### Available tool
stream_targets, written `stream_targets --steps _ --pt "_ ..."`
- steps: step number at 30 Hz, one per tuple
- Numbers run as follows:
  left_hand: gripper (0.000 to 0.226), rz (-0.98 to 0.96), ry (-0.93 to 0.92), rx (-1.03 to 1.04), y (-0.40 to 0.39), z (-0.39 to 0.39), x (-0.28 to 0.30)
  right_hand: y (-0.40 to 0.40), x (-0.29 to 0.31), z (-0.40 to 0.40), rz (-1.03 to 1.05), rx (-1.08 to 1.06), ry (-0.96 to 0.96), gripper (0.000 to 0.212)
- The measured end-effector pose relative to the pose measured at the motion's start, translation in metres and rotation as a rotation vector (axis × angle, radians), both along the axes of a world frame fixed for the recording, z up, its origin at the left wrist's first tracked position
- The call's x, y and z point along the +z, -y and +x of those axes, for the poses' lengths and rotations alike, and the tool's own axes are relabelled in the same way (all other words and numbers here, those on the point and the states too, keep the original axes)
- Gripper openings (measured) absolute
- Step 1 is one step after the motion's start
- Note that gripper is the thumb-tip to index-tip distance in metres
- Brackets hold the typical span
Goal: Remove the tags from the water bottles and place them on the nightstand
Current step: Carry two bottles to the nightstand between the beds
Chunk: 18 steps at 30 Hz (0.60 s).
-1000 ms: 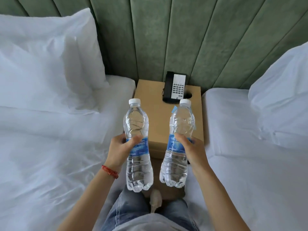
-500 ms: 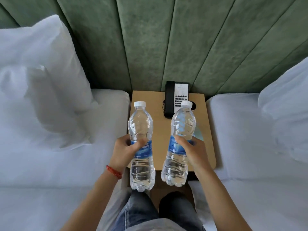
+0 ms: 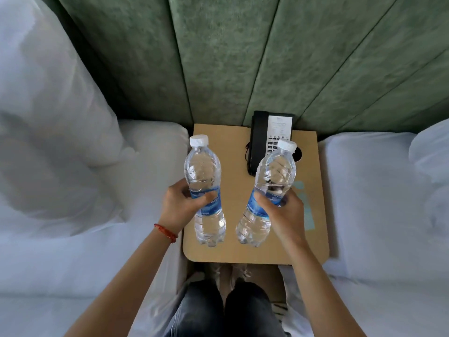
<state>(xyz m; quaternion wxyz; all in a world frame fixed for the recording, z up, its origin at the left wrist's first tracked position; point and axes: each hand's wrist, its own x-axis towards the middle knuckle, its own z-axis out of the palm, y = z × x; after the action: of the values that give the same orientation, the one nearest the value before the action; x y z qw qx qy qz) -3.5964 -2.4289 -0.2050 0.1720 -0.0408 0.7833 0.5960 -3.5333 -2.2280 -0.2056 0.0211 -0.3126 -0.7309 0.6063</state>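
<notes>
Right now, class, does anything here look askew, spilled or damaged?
Nothing is spilled or damaged. The bottle in the right hand leans toward the phone, while the bottle in the left hand is nearly upright; both caps are on.

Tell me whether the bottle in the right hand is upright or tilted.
Tilted. The right hand grips the right bottle with its cap leaning right, toward the phone.

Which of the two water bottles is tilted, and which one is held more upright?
The bottle in the right hand leans, its cap overlapping the black telephone. The bottle in the left hand stands nearly upright.
</notes>
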Motion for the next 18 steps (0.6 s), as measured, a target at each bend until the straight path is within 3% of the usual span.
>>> stream_targets --steps 10,18 --pt "0.036 -0.141 0.033 0.039 -0.019 -0.035 -0.074 -0.021 -0.082 -0.035 0.251 0.090 0.014 0.049" --pt "0.042 -0.200 0.044 0.021 -0.028 -0.050 -0.118 -0.025 -0.131 -0.046 0.242 0.124 0.034 0.055"
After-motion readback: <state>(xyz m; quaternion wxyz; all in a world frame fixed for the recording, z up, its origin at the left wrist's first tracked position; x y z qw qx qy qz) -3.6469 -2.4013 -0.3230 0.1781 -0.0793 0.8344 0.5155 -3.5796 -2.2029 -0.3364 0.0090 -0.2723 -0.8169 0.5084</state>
